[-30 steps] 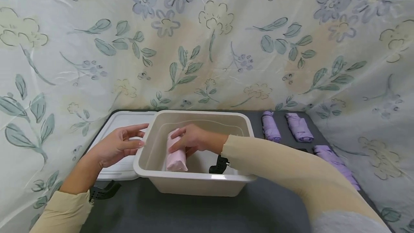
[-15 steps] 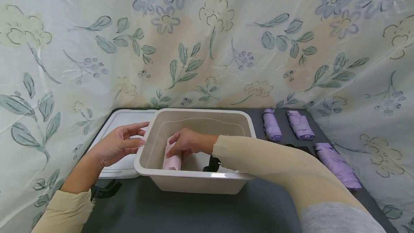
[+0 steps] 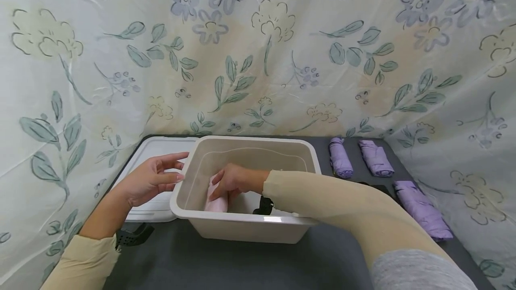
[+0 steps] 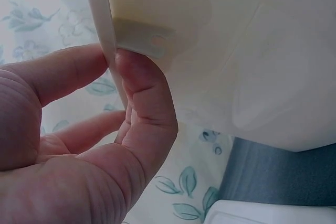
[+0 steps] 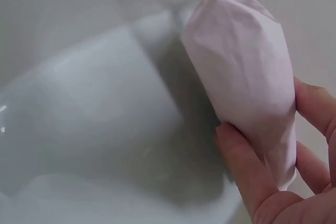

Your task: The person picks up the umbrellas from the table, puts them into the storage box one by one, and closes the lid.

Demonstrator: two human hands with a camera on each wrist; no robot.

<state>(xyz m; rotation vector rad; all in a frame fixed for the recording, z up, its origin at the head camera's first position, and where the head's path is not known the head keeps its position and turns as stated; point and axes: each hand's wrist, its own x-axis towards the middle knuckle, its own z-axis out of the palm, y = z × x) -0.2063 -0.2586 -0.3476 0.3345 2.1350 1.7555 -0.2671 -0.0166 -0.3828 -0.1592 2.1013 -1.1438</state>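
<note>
Beige plastic tub [image 3: 250, 231]: upright on the dark grey tabletop [image 3: 242, 265].
Pink roll [image 5: 244, 72]: inside the tub, toward its left end.
Right hand [image 3: 234, 180]: grips the roll between thumb and fingers.
Left hand [image 3: 151, 180]: pinches the tub's left rim.
White lid [image 3: 165, 144]: lies left of the tub.
Purple rolls [image 3: 340, 158]: three, right of the tub.
Floral sheet [image 3: 282, 93]: hangs behind.

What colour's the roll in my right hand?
Pale pink; the roll shows best in the right wrist view.
</note>
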